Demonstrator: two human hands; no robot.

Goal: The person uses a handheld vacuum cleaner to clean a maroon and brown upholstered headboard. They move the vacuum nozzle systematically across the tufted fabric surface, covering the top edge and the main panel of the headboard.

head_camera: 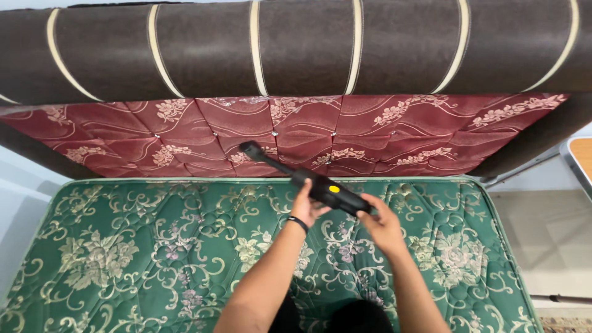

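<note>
I hold a black handheld vacuum-like device (320, 185) with a yellow button on its body and a long thin nozzle whose tip (250, 148) rests against the red quilted headboard (382, 132). My left hand (306, 206) grips the device's front from below; a black band circles that wrist. At the rear end of the device, my right hand (382, 223) is closed around it. Both hands hover over the green floral mattress (123, 246).
Above the red panel runs a dark brown padded headboard top (308, 49) with cream stripes. A pale floor lies to the right, with a wooden-topped table corner (581, 157) and a metal bar (524, 168). A pale wall or floor shows at the left.
</note>
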